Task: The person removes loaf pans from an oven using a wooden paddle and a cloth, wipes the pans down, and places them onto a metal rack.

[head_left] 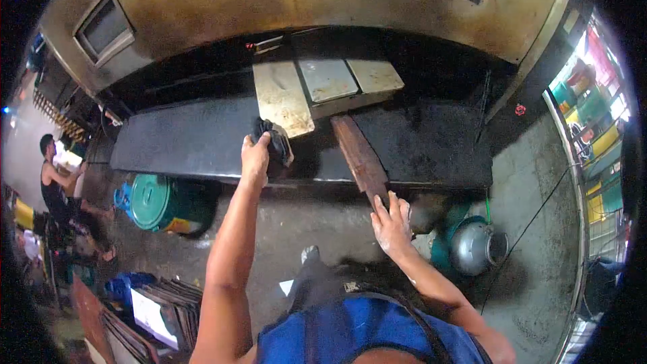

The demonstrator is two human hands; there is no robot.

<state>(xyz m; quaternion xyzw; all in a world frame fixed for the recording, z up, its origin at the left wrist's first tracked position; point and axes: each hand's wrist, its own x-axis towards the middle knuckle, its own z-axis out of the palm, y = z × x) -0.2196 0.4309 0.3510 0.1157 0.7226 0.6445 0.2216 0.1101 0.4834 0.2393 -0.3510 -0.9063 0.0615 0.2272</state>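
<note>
My left hand is closed on a crumpled dark cloth, held over the front of the black bench. Just beyond the cloth lies a long, stained, pale metal cover. In my right hand is the narrow handle of a brown wooden paddle, whose wide blade points away from me over the bench. Pale smears mark the fingers of that hand. The paddle's far end comes close to a box with two light lids.
A large stained metal hood curves behind the bench. Below left stands a green lidded drum; a round silver pot sits below right. Stacked flat boards fill the lower left. Another person sits at far left.
</note>
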